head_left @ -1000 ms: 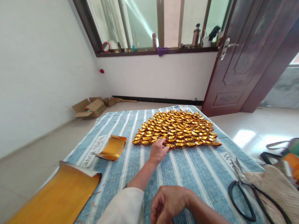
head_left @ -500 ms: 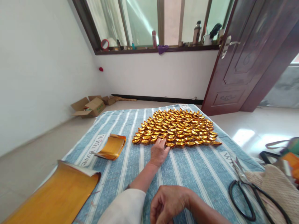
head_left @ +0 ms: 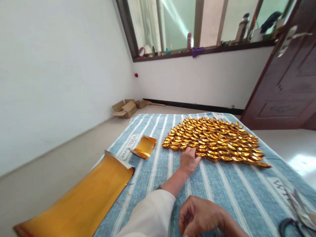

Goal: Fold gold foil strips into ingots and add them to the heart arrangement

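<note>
My left hand (head_left: pixel 189 162) reaches to the front edge of a block of folded gold paper ingots (head_left: pixel 209 138). Its fingers are bent onto a front-row ingot that the hand mostly covers; the fingertips are hidden. Low in the view, close to me, my right hand (head_left: pixel 197 215) hangs over the cloth with its fingers curled in, and nothing shows in them. A small stack of gold paper sheets (head_left: pixel 145 147) lies left of the ingots. Nearer me on the left, a large gold sheet stack (head_left: pixel 84 197) has a curled far edge.
A blue and white striped cloth (head_left: pixel 158 177) covers the table. Black-handled scissors (head_left: pixel 300 210) lie at the lower right, partly cut off. On the floor beyond stand cardboard boxes (head_left: pixel 127 110). A dark red door (head_left: pixel 278 95) is at the right, and a cluttered windowsill (head_left: pixel 172 55) behind.
My view has turned left, so everything sits further right in the picture, and the scissors are now partly out of view. Against the ingots, my left hand stays in place; my right hand remains curled.
</note>
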### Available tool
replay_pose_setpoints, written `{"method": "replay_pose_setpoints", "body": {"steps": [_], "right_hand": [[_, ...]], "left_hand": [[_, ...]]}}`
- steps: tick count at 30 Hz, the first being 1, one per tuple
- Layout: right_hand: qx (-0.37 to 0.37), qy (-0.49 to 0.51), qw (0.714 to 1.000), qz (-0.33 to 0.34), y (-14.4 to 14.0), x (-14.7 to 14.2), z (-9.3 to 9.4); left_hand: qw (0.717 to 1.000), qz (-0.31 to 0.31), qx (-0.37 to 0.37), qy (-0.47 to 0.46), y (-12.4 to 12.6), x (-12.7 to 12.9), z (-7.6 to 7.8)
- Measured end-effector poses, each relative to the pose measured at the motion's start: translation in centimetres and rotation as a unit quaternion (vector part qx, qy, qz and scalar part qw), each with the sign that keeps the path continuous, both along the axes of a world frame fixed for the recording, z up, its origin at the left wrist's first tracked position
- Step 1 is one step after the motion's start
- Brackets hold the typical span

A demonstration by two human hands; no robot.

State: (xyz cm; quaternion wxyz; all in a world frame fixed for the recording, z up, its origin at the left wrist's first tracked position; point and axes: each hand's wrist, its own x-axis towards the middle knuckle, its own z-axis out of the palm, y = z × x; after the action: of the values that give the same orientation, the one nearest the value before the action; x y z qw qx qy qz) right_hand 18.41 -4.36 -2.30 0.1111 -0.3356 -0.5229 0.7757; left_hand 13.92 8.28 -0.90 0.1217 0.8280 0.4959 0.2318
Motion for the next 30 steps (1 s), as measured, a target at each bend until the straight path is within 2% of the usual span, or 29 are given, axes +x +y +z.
{"method": "replay_pose_setpoints", "body": {"steps": [4,7,10,14,17,20,25,30], "right_hand": [[0.074,-0.033,0.997,-0.019,-0.6,0.1,-0.2],[0.074,-0.069,0.995,-0.025,-1.0,0.1,0.2],[0.078,-0.075,0.994,-0.025,-1.1,0.1,0.3],[0.067,-0.038,0.997,-0.016,-0.9,0.0,0.1],[0.043,-0.014,0.999,-0.01,-0.8,0.0,0.2],[0.021,-0.004,1.0,-0.007,-0.9,0.0,0.6],[0.019,0.004,1.0,-0.017,-1.1,-0.1,0.9],[0.023,0.0,0.999,-0.022,-1.1,-0.2,0.8]], "left_hand": [[1.0,0.012,0.0,0.013,-0.9,-0.5,0.4],[0.999,0.02,-0.002,0.025,-1.4,-1.6,1.3],[0.998,0.051,-0.003,0.043,-1.5,-4.0,2.5],[0.988,0.129,-0.006,0.079,-1.2,-8.5,3.8],[0.976,0.178,-0.028,0.119,-0.8,-11.5,3.7],[0.964,0.203,-0.062,0.159,-0.4,-13.1,3.1],[0.952,0.211,-0.086,0.202,-0.5,-13.6,2.6],[0.95,0.206,-0.069,0.226,-2.1,-13.9,2.4]]}}
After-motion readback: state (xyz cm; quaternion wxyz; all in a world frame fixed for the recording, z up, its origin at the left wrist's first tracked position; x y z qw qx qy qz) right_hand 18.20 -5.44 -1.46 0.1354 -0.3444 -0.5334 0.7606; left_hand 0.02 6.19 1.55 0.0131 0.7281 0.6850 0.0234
